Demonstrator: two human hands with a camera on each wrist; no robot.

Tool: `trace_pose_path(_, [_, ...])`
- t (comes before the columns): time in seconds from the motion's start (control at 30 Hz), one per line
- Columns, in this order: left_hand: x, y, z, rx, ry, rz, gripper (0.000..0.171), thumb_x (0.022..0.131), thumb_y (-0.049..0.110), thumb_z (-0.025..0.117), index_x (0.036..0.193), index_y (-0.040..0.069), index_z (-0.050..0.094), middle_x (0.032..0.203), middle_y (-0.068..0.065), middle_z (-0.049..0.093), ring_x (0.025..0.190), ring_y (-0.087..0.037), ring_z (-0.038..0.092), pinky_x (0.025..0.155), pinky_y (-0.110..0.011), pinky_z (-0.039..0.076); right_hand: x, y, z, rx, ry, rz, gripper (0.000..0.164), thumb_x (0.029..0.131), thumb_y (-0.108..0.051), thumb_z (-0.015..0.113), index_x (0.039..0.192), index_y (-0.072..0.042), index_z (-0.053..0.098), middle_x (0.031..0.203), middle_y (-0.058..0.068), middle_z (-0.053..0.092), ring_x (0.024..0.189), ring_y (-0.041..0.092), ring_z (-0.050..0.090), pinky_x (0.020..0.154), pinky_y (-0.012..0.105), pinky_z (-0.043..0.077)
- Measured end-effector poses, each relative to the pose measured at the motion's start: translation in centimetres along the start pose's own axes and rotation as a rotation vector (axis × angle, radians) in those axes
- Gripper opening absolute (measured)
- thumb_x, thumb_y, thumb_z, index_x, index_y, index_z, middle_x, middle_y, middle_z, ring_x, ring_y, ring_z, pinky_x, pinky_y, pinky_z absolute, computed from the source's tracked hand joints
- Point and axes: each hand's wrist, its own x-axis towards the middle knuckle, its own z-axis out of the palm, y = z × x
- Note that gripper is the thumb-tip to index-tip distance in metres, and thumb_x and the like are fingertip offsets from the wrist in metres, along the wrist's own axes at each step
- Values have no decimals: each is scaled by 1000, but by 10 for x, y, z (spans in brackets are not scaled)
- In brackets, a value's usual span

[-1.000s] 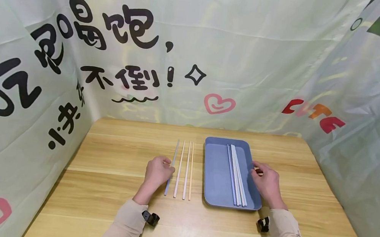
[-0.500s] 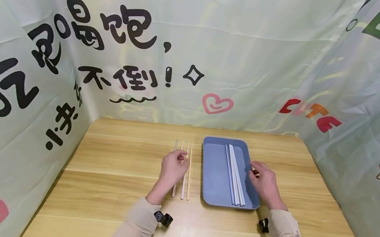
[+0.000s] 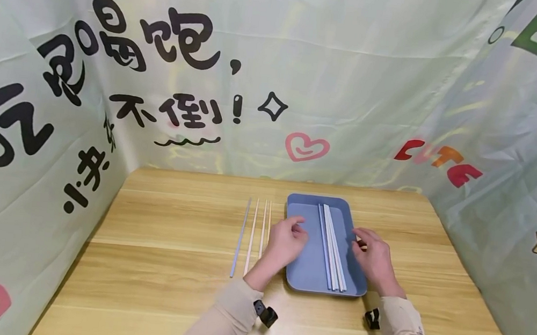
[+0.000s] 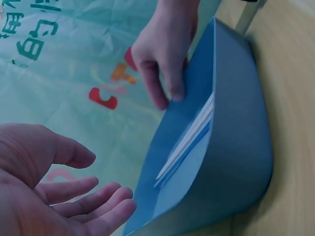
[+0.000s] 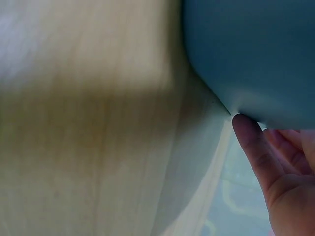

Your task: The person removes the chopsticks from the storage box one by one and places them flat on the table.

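Note:
My left hand hovers over the left side of the blue tray. In the left wrist view its fingers are loosely bent, with nothing between them. At the tray's right rim, my right hand pinches the edge; its thumb is against the outer wall in the right wrist view. Inside the tray lies a bundle of white chopsticks beside a blue chopstick. On the table left of the tray, a blue chopstick and several pale chopsticks lie side by side, partly hidden by my left arm.
The wooden table bears the tray and the loose chopsticks. Printed cloth walls enclose its back and both sides. A small black device is strapped at my left wrist, and a similar black device at my right.
My left hand has moved right, from beside the blue chopstick, across the loose chopsticks, to above the tray. The chopsticks lie as before. My right hand has stayed at the rim.

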Motion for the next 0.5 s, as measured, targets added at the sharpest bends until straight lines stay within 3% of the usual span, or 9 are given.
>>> trace_pose_path(0.3, [0,-3,32,-45,-114,-139,41,89,8,73,129,-1,72,90,-5,75,80,-9,65,72,-25,55,1,-1,-2,8,-25,38,35,90,11,69,125,11,69,130,32,67,91,40,74,72,46,64])
trace_pose_path(0.5, [-3,-4,46,-67,-108,-244,40,88,8,77,127,1,73,95,-5,77,83,-12,69,73,-27,57,0,-2,-3,10,-34,46,35,91,11,68,126,11,69,130,31,67,92,40,74,73,47,64])
